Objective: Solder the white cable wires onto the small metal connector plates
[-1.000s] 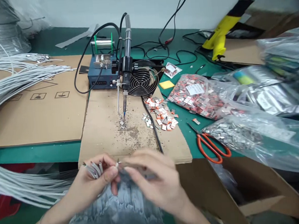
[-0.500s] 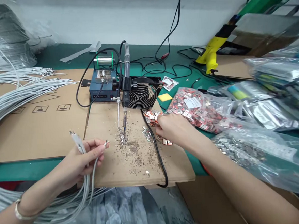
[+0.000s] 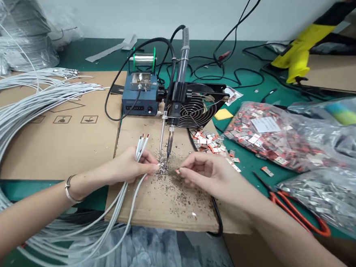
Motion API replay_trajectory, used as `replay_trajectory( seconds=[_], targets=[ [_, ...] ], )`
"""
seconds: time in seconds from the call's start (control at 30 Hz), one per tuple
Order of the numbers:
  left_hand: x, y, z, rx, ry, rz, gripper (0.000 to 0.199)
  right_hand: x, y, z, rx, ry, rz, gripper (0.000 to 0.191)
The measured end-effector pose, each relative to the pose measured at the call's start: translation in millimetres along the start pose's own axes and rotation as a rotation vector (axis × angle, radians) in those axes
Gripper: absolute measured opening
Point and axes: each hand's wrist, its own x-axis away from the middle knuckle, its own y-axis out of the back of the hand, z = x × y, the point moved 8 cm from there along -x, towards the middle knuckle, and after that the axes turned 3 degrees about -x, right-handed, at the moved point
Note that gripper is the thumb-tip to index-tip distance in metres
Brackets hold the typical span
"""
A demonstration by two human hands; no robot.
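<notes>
My left hand [image 3: 134, 166] is closed round several white cables [image 3: 118, 204]; their stripped ends stick up above the fingers. One cable's end is pinched between thumb and forefinger beside the soldering iron's tip [image 3: 168, 152]. A small red-and-silver connector piece [image 3: 178, 171] is pinched in the fingertips of my right hand [image 3: 209, 174], just right of the tip. The soldering iron [image 3: 175, 101] hangs tip-down in a holder, with a thin solder feed tube [image 3: 162, 136] beside it. Solder crumbs [image 3: 177, 186] litter the cardboard [image 3: 153, 210] under both hands.
Behind stand a blue solder feeder [image 3: 140, 97] with a solder spool [image 3: 142, 59] and a black fan [image 3: 195, 112]. To the right lie loose connectors [image 3: 207, 141], a bag of connectors [image 3: 257, 134], orange-handled scissors [image 3: 296, 210] and a bag of metal parts [image 3: 325, 196]. Cable bundles [image 3: 9, 125] lie left.
My right hand has come left from the connector pile, now with a small connector in its fingertips. My left hand has brought the cables right, near the iron's tip. The view has shifted too.
</notes>
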Motion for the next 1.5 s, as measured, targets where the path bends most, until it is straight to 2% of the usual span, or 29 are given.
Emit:
replay_trajectory(
  seconds=[0.13, 0.23, 0.37, 0.67, 0.93, 1.23, 1.5],
  targets=[
    [-3.2, -4.2, 0.6, 0.049, -0.022, 0.052, 0.016, -9.6, -18.2, -26.9, -0.410, -0.219, -0.037, 0.020],
    [-4.4, -3.2, 2.9, 0.105, 0.002, 0.015, 0.015, -12.1, -19.8, -31.5, -0.506, -0.259, -0.061, 0.025],
    [-4.5, -1.9, 0.4, 0.170, 0.013, -0.038, 0.008, -10.4, -20.9, -31.9, -0.539, -0.277, -0.035, 0.021],
    [-7.5, -3.7, -5.3, 0.207, -0.039, -0.040, 0.007, -8.8, -19.4, -30.0, -0.530, -0.291, -0.057, 0.013],
    [-4.5, -4.6, -7.3, 0.077, -0.012, 0.023, 0.012, -8.4, -17.8, -28.5, -0.513, -0.309, -0.067, 0.013],
    [-3.1, -4.5, -9.2, 0.076, -0.044, 0.019, 0.011, -9.9, -17.6, -27.3, -0.567, -0.260, -0.020, 0.012],
    [-3.0, -3.3, -10.1, 0.036, -0.015, -0.011, 0.008, -10.3, -16.5, -24.2, -0.541, -0.237, -0.047, 0.011]
  ],
)
